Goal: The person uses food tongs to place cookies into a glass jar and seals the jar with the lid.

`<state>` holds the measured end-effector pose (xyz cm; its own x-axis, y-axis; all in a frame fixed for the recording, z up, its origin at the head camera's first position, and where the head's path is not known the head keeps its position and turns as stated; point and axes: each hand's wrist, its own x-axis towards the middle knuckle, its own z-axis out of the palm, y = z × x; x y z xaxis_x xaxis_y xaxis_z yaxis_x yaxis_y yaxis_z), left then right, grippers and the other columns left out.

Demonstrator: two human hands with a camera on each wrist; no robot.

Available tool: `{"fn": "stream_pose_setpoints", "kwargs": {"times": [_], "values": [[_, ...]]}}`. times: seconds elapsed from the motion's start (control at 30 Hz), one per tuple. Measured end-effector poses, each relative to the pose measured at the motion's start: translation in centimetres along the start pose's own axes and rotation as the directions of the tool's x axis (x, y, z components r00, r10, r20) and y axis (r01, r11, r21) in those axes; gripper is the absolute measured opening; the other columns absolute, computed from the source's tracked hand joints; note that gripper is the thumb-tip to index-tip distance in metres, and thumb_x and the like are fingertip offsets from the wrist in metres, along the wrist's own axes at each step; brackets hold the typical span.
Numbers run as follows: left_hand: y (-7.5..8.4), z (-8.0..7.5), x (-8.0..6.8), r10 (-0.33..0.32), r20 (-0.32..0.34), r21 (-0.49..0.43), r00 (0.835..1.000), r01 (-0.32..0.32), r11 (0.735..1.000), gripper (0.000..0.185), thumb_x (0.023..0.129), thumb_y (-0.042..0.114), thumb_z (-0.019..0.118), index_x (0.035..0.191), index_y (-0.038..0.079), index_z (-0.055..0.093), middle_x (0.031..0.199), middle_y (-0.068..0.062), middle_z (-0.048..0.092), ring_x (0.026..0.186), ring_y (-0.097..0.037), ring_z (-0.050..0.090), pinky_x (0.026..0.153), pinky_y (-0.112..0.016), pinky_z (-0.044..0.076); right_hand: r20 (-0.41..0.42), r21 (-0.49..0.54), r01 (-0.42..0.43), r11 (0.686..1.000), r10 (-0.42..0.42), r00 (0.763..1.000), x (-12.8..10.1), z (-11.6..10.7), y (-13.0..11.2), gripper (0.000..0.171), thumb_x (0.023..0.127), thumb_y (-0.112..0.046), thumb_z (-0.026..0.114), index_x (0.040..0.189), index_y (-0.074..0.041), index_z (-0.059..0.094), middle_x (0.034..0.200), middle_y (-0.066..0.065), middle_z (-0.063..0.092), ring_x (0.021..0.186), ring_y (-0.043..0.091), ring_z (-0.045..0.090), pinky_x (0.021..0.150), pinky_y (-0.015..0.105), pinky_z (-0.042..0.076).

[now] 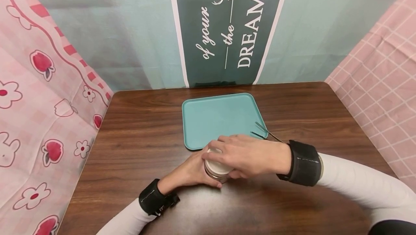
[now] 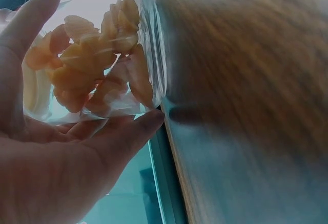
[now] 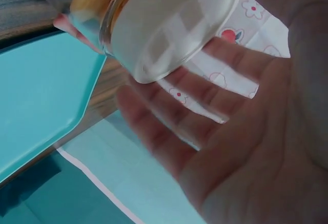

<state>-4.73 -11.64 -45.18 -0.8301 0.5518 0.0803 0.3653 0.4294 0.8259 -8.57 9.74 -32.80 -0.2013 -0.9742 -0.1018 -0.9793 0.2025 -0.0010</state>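
Hands both at jar (image 1: 216, 168), near tabletop (image 1: 146, 137) front edge, just before tray (image 1: 221, 119). Left hand (image 1: 191, 172) wrapped round glass body, fingers curled, holding it. Right hand (image 1: 248, 155) over lid (image 3: 164, 29), fingers spread and only loosely bent; grip on lid not clear. Orange pieces (image 2: 97, 60) fill jar. Judged: glass rigid, smooth, likely slippery, breakable; moderate weight. Best hold: body low in one palm, lid rim with fingertips. Tongs (image 1: 264, 132) on tray's right edge.
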Motion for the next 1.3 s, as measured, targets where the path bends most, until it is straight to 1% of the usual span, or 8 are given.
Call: {"fn": "stream_pose_setpoints", "kwargs": {"times": [0.3,0.6,0.67,0.73,0.83,0.97,1.13,1.3], "values": [[0.2,0.0,0.0,-0.029,-0.018,0.013,0.999,0.029,0.999,0.098,0.063,0.031,0.103,0.140,0.008,0.047,0.126,-0.004,0.067,0.112,-0.016,0.066,0.098,-0.032,0.055,-0.050,-0.084,-0.154,0.985,0.150,0.987,0.5,0.3,-0.6,0.066,0.083,-0.063,0.079,0.123,-0.012,0.064,0.091,0.000,0.059,0.069,0.018,0.060,0.054,0.033,0.052],[0.1,-0.1,0.0,-0.020,-0.030,0.047,0.999,0.022,0.999,0.101,0.061,0.028,0.105,0.141,0.007,0.047,0.126,-0.005,0.067,0.111,-0.018,0.067,0.096,-0.033,0.057,-0.126,-0.168,-0.315,0.934,0.296,0.947,1.1,1.0,-1.6,0.070,0.087,-0.083,0.059,0.092,-0.013,0.064,0.072,-0.001,0.054,0.051,0.016,0.049,0.041,0.032,0.040],[0.1,-0.1,0.0,-0.014,-0.032,0.054,0.999,0.016,0.998,0.102,0.060,0.028,0.105,0.141,0.007,0.047,0.126,-0.006,0.067,0.112,-0.019,0.067,0.096,-0.033,0.057,-0.125,-0.163,-0.330,0.930,0.312,0.942,1.1,1.0,-1.8,0.073,0.087,-0.086,0.057,0.093,-0.013,0.063,0.072,-0.001,0.054,0.052,0.017,0.049,0.041,0.032,0.040],[0.0,0.0,0.0,-0.014,-0.029,0.053,1.000,0.015,0.998,0.106,0.061,0.029,0.105,0.145,0.006,0.044,0.127,-0.006,0.068,0.112,-0.018,0.067,0.097,-0.033,0.056,-0.109,-0.137,-0.330,0.934,0.317,0.942,0.9,0.7,-1.8,0.078,0.086,-0.086,0.057,0.108,-0.011,0.067,0.081,0.001,0.060,0.061,0.019,0.057,0.046,0.034,0.045],[0.0,0.0,0.1,-0.019,-0.015,0.042,1.000,0.019,0.999,0.108,0.063,0.031,0.104,0.150,0.006,0.043,0.129,-0.005,0.068,0.116,-0.016,0.066,0.101,-0.034,0.055,-0.061,-0.039,-0.275,0.961,0.272,0.960,0.3,-0.1,-1.4,0.086,0.085,-0.078,0.068,0.141,-0.014,0.059,0.119,0.006,0.067,0.100,0.025,0.068,0.071,0.041,0.059],[0.1,-0.2,0.1,-0.010,-0.001,0.039,1.000,0.010,0.999,0.106,0.065,0.030,0.103,0.151,0.006,0.047,0.137,-0.006,0.066,0.122,-0.018,0.064,0.106,-0.036,0.052,-0.002,0.062,-0.094,0.994,0.094,0.996,-0.5,-1.1,-0.4,0.089,0.083,-0.048,0.090,0.155,-0.022,0.045,0.160,0.007,0.047,0.146,0.030,0.046,0.104,0.049,0.054],[0.1,-0.3,0.0,0.003,0.012,0.069,1.000,-0.004,0.998,0.110,0.066,0.031,0.103,0.154,0.005,0.043,0.142,-0.009,0.063,0.125,-0.020,0.063,0.107,-0.036,0.052,-0.003,0.068,0.063,0.996,-0.063,0.998,-1.0,-1.2,0.3,0.085,0.077,-0.014,0.092,0.150,-0.022,0.049,0.158,0.000,0.048,0.146,0.025,0.045,0.103,0.042,0.055],[0.2,-0.3,0.0,-0.011,0.011,0.044,1.000,0.010,0.999,0.117,0.066,0.030,0.103,0.158,0.006,0.034,0.136,-0.006,0.065,0.118,-0.018,0.066,0.102,-0.034,0.054,-0.033,0.062,0.060,0.996,-0.058,0.998,-0.8,-0.7,0.4,0.075,0.077,-0.013,0.091,0.142,-0.020,0.054,0.145,-0.004,0.056,0.124,0.019,0.057,0.089,0.036,0.059]]}}
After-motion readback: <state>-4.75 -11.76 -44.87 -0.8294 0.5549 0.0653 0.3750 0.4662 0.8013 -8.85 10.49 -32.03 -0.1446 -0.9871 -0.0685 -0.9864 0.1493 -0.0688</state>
